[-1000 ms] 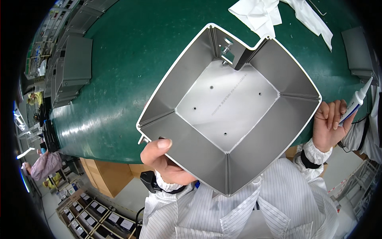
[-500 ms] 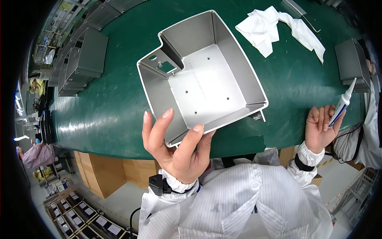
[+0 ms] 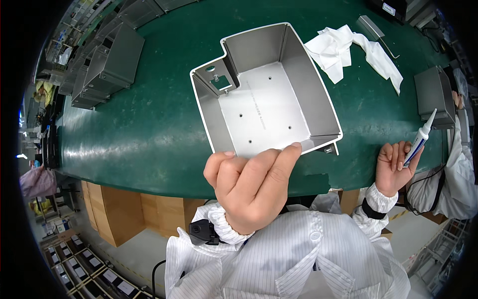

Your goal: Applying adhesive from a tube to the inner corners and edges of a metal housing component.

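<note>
A grey metal housing (image 3: 261, 107), open at the top with a pale floor and several small holes, is in front of me, turned slightly askew. Closed over its near wall is my left hand (image 3: 254, 184), fingers hooked on the rim; the thumb is not clearly seen. One far-left corner of the housing steps inward and has a plate with a round hole and a square cut-out. Off to the right, my right hand (image 3: 396, 167) is raised, palm up, its fingers wrapped round a white tube with a long pointed nozzle (image 3: 420, 137).
Crumpled white cloth (image 3: 331, 50) lies beyond the housing, beside a metal piece with a thin bent rod (image 3: 378, 32). More grey housings (image 3: 112, 65) line the far left of the green table (image 3: 124, 149); another housing (image 3: 433, 94) stands at right, near another person's sleeve (image 3: 453, 164). Cardboard boxes (image 3: 124, 212) sit below the edge.
My left hand has shifted right along the near rim, its fingers now closer together over it. The housing has turned slightly and moved right. The right hand keeps the tube, a little lower.
</note>
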Action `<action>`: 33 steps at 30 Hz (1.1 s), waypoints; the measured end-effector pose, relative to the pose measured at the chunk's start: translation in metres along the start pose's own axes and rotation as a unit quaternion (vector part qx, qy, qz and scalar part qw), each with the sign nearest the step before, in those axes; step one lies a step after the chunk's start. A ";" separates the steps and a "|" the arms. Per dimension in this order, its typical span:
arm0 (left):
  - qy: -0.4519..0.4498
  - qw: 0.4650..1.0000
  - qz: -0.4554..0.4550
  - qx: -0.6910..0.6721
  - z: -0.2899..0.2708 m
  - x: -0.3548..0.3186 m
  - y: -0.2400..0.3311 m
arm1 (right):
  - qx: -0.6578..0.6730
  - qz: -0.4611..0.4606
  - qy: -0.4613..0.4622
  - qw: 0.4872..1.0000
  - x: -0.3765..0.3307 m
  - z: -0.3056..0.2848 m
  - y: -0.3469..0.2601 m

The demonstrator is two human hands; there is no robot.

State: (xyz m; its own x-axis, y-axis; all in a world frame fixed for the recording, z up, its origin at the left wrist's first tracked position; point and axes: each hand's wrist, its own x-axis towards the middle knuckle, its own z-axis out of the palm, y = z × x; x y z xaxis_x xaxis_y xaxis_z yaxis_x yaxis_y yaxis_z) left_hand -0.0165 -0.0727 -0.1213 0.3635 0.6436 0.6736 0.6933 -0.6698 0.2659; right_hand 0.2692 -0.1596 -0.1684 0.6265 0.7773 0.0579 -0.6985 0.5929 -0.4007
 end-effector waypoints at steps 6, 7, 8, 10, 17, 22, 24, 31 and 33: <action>0.009 0.999 0.031 0.028 -0.002 -0.013 0.003 | -0.003 -0.002 -0.004 1.000 0.000 -0.001 0.000; 0.016 0.999 0.039 0.025 -0.002 -0.015 0.003 | -0.005 -0.005 0.003 1.000 -0.001 -0.001 0.001; 0.012 0.999 0.040 0.027 -0.002 -0.015 0.003 | 0.004 -0.009 0.010 1.000 -0.001 -0.001 0.000; 0.020 0.998 0.055 0.024 -0.002 -0.017 0.001 | -0.004 -0.001 -0.001 1.000 -0.001 -0.001 0.000; 0.087 0.991 0.097 0.021 0.005 -0.030 0.000 | 0.009 0.007 -0.002 1.000 0.000 -0.002 -0.001; 0.102 0.989 0.103 0.017 0.005 -0.037 0.002 | -0.008 0.014 -0.014 1.000 0.001 -0.002 -0.002; 0.092 0.990 0.110 0.015 0.004 -0.038 0.001 | -0.009 0.014 -0.018 1.000 0.001 -0.001 -0.001; 0.086 0.989 0.118 0.009 0.001 -0.037 0.000 | -0.007 0.015 -0.015 1.000 0.001 0.000 -0.001; 0.084 0.990 0.112 0.009 0.001 -0.036 0.001 | -0.011 0.014 -0.012 1.000 0.001 0.000 -0.001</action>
State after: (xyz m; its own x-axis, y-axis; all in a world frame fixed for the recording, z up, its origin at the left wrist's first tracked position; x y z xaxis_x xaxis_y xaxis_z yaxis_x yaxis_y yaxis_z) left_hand -0.0285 -0.0960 -0.1465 0.4012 0.4086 0.8198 0.6185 -0.7810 0.0865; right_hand 0.2710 -0.1595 -0.1679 0.5982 0.7985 0.0679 -0.7079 0.5662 -0.4223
